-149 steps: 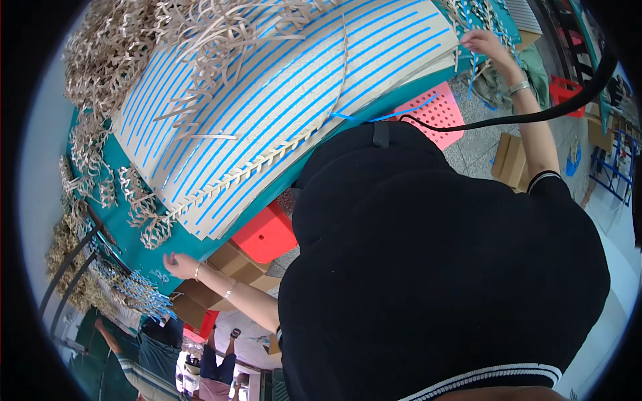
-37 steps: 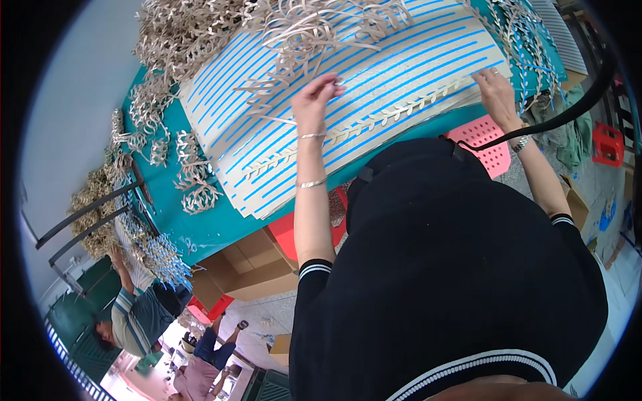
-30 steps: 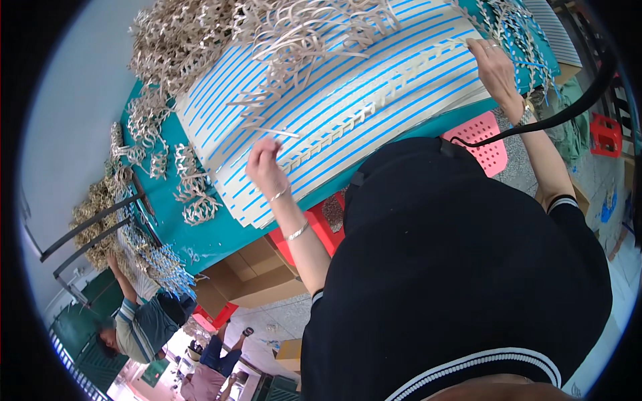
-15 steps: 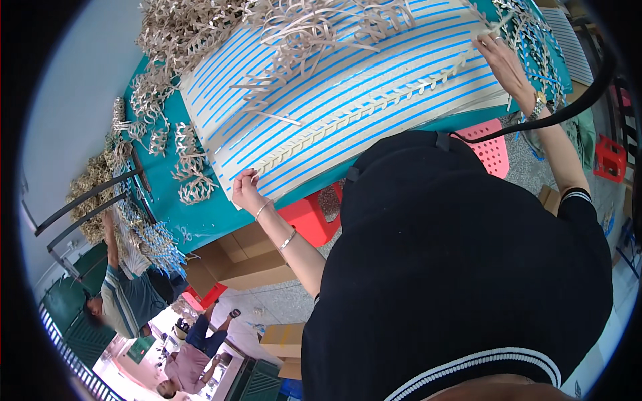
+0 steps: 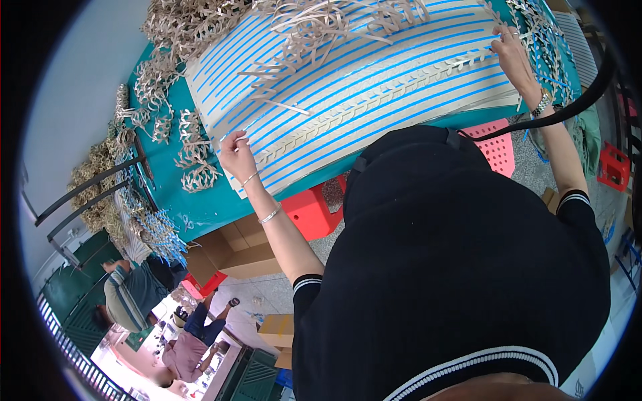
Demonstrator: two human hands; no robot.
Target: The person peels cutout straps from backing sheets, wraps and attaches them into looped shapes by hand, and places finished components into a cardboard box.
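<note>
A pale leaf garland lies stretched slantwise across a cream sheet striped with blue lines. At its far right end, my right hand has its fingers closed on the garland's tip. My left hand is raised by the sheet's left edge, a little beyond the garland's left end. Its thumb and fingers are pinched together; a small pale bit shows at the tips, too small to name.
Loose curled beige strips lie on the sheet's far part. Leaf garlands are heaped at the far left of the green table. A black cable passes over my right forearm. Below stand a red stool and cardboard box. Two people are at lower left.
My left hand has left the garland's left end and moved up and left along the sheet's edge. My right hand has shifted slightly right. The person at left has drawn an arm back.
</note>
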